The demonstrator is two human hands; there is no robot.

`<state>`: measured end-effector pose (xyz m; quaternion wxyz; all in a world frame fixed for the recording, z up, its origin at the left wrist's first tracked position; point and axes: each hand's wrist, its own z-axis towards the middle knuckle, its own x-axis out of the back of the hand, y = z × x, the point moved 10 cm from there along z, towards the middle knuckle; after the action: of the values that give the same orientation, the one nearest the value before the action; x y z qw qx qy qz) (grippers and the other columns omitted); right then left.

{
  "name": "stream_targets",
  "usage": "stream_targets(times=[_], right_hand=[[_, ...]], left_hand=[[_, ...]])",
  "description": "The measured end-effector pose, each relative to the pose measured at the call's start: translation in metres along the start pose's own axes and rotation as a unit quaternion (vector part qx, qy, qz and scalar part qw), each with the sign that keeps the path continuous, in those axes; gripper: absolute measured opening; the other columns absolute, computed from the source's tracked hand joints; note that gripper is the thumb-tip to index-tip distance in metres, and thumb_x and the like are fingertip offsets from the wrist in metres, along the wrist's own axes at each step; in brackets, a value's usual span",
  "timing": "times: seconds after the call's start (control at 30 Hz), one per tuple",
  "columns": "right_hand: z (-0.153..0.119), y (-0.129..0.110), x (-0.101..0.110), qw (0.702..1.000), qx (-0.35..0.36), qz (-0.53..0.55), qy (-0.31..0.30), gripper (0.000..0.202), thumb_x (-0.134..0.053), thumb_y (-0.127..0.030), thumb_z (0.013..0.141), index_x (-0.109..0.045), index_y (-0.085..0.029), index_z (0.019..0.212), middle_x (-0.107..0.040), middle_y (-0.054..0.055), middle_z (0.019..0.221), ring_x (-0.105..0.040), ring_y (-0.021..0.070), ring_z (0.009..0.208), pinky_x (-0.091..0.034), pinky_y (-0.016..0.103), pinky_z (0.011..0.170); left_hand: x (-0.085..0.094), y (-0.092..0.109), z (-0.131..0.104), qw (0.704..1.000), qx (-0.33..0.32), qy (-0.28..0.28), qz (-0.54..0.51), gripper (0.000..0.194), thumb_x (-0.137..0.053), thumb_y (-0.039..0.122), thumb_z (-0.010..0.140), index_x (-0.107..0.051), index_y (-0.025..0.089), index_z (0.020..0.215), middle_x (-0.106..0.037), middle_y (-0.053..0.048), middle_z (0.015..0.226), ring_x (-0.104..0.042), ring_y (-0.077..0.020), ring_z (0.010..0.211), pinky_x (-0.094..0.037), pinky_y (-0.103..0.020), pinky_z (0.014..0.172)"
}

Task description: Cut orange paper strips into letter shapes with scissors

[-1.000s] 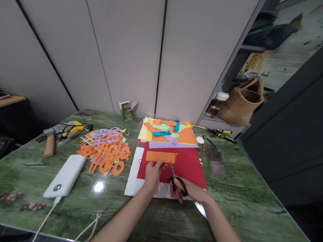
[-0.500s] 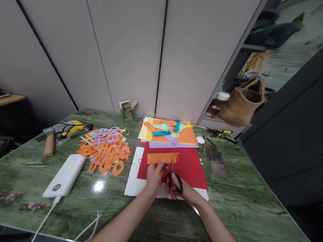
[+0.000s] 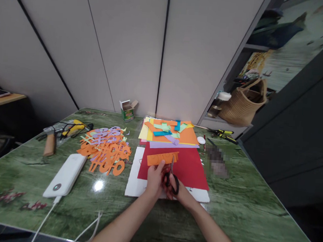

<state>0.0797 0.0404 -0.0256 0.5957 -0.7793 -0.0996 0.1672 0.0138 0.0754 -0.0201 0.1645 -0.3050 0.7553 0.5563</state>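
Orange strip (image 3: 157, 159) — left grip (image 3: 155, 176) pinching lower edge | right grip (image 3: 181, 192) closed round scissors (image 3: 171, 172) (red sheet (image 3: 191, 168) bare rightward)

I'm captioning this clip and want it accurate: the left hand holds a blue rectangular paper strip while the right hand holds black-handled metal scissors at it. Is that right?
Not quite: the strip is orange, not blue. The head view shows the left hand holding an orange rectangular paper strip while the right hand holds black-handled metal scissors at it.
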Motion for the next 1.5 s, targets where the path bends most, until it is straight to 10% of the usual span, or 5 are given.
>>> stream_targets(times=[0.9,1.5], right_hand=[[-0.004,-0.008,0.0,0.997,0.011,0.001,0.072,0.049,-0.032,-0.065,0.073,-0.042,-0.017,0.071,-0.044,-0.005,0.048,-0.035,0.0061,0.035,-0.024,0.019,0.036],[-0.006,-0.011,0.0,0.997,0.009,0.013,0.082,0.048,-0.033,-0.064,0.074,-0.04,-0.017,0.069,-0.043,-0.004,0.051,-0.034,0.0052,0.034,-0.021,0.019,0.034]], left_hand=[[0.011,-0.007,-0.016,0.998,0.021,0.052,0.042,0.042,-0.068,0.04,0.055,-0.064,0.008,0.082,-0.065,-0.008,0.065,-0.053,-0.0097,0.038,-0.034,-0.018,0.03],[0.001,-0.001,-0.021,0.999,0.001,0.031,0.008,0.036,-0.067,0.032,0.059,-0.064,0.01,0.088,-0.067,-0.011,0.085,-0.063,-0.0169,0.067,-0.048,-0.021,0.051]])
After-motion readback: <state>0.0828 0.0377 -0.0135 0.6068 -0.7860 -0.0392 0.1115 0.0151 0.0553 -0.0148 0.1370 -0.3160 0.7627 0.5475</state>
